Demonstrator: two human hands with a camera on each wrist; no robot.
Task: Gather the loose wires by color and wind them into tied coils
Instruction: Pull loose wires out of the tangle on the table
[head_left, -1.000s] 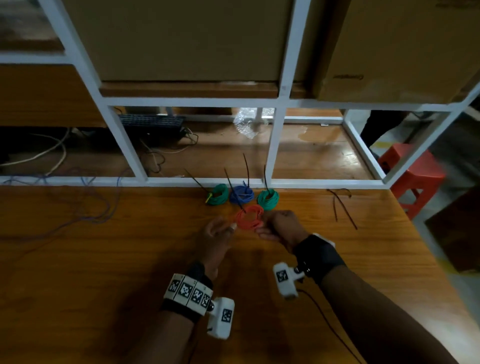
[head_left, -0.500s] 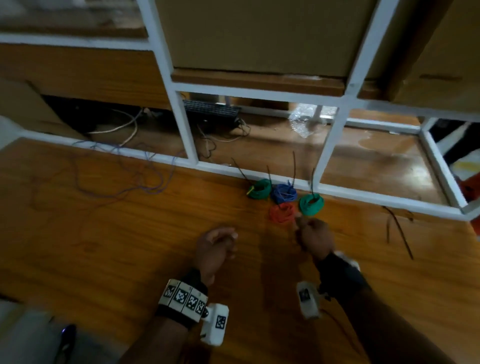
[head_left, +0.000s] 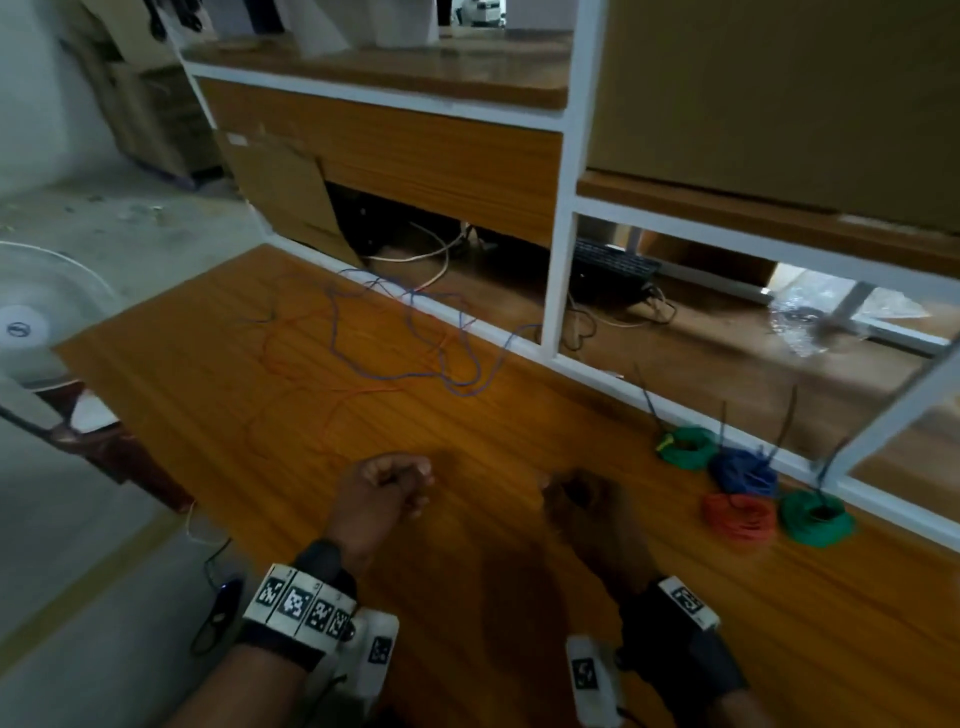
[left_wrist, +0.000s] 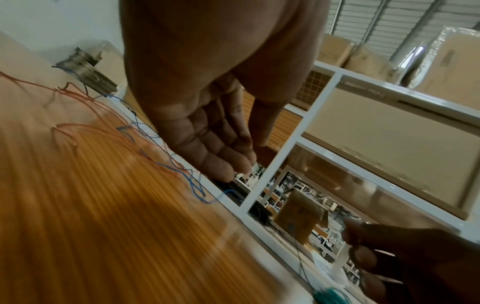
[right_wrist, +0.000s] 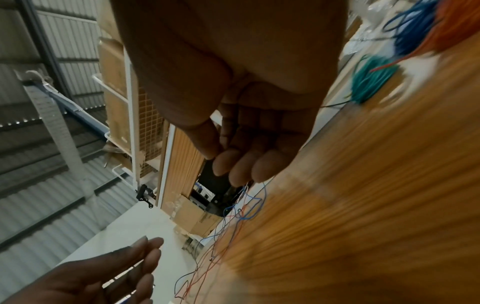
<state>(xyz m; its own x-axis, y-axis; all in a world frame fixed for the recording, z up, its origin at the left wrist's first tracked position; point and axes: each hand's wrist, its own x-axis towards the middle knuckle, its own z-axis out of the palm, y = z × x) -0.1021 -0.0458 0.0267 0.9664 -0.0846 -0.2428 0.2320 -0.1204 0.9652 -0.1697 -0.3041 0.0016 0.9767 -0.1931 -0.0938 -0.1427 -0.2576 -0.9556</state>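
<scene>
Both hands empty, fingers loosely curled: left hand (head_left: 387, 491), right hand (head_left: 582, 501). Red-blue tangle (head_left: 374, 343), upper left, may knot if yanked.

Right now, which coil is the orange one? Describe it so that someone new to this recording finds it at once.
Start at the white frame rail along the far edge of the wooden table and follow it right to the cluster of four wound coils. The orange coil sits in the near row, left of a green coil and in front of the blue coil. It is the only orange one.
</scene>
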